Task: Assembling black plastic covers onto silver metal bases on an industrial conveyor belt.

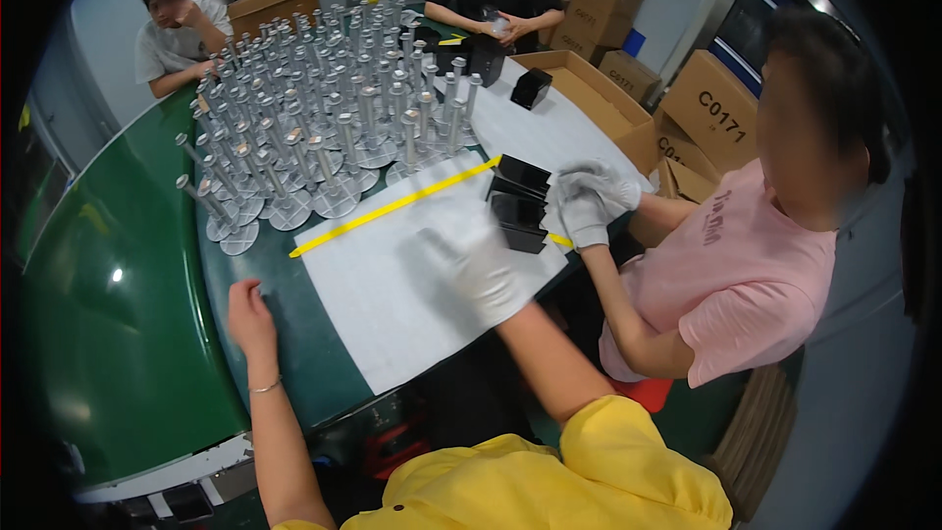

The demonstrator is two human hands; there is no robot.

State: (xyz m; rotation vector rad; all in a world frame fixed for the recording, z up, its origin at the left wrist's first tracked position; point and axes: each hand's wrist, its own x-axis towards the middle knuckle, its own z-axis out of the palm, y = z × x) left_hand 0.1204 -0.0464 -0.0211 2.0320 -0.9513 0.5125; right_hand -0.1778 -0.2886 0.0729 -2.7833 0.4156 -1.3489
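My right hand (483,273), in a white glove, hovers over a white sheet (368,304) on the green table. Motion smears its fingers, so I cannot tell whether they grip anything. Just beyond it lie two black box-shaped parts (518,208) (520,175), side by side. A co-worker's white-gloved hands (592,198) are at the right side of these parts. My bare left hand (252,319) is over the table left of the sheet, loosely bent and holding nothing. A yellow strip (397,206) runs along the sheet's far edge.
Many clear, round-based stems (334,196) crowd the table's far left. Another black part (531,88) stands at the back, near an open cardboard box (599,103). A co-worker in pink (726,265) is close on my right; two more people sit across the table. Stacked cartons (711,108) stand behind.
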